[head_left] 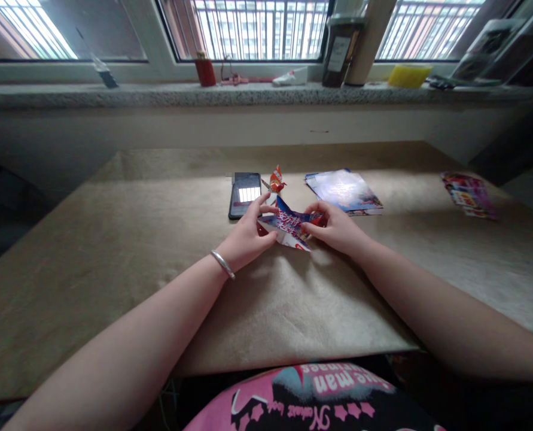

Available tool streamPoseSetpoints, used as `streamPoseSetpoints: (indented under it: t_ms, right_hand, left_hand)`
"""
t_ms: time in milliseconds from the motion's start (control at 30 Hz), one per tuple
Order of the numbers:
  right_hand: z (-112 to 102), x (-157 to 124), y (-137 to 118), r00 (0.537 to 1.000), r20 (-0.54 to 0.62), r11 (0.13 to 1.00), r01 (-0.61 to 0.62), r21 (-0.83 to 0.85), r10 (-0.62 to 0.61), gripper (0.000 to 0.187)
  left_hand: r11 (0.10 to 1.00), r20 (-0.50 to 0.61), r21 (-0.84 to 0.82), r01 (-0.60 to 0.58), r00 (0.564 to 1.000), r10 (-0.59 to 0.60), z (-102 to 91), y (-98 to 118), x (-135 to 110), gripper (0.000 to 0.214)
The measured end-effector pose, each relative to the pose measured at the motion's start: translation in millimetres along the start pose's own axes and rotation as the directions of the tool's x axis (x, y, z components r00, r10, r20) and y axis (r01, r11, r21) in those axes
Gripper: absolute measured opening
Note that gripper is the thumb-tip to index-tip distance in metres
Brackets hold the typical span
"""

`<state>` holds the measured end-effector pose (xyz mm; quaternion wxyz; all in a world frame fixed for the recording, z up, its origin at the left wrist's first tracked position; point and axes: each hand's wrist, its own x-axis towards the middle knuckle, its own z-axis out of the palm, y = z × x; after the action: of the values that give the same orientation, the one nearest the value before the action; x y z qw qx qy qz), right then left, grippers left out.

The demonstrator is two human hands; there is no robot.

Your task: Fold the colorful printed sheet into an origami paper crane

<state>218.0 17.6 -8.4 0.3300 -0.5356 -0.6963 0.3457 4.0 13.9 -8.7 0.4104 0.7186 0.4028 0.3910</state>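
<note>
Pinching the blue folded paper [289, 224] from either side, the left hand [249, 233] and right hand [333, 226] hold it, though the contact looks partly hidden. Just beyond the left hand lies a phone [239, 202]; beyond the right hand, printed sheets [344, 188]; between, an orange folded piece [276, 179].

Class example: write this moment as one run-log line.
left hand: holding folded blue paper | right hand: holding same piece | beyond hands: phone, orange folded paper, sheet stack

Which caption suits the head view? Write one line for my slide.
Left hand and right hand hold a folded blue and white printed paper near a black rectangular phone on a tan table.
</note>
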Motion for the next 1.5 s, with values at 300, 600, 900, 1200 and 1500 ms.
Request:
streamPoseSetpoints:
  t_ms: [300,600,900,1200,1500]
  right_hand:
    - [-9.3,-0.1,-0.7,0.980,0.198,1.000,-0.001,0.016,-0.002,0.035]
    - [-15.5,2.9,8.5,0.964,0.262,0.997,0.023,0.076,-0.043,0.032]
    - [-9.9,2.0,1.8,0.986,0.158,0.998,0.048,0.027,-0.052,0.028]
    - [-11.6,0.2,-2.5,0.991,0.128,0.999,0.042,-0.024,-0.038,0.027]
    - [-5.4,2.0,-0.7,0.999,0.010,0.994,-0.041,-0.103,0.042,0.025]
  left_hand:
    - [0.983,0.044,-0.148,0.104,0.994,-0.099,1.3,2.7,2.2,0.040]
    - [1.000,0.094,0.015,0.013,0.995,-0.015,-2.6,0.8,-0.9,0.047]
    - [1.000,0.279,-0.012,-0.029,0.960,0.031,-6.1,7.7,-5.0,0.126]
    - [0.969,0.358,0.110,-0.219,0.919,0.167,-7.6,3.3,-7.2,0.139]
    - [0.950,0.310,0.092,-0.297,0.916,0.256,-3.8,-1.1,-7.3,0.138]
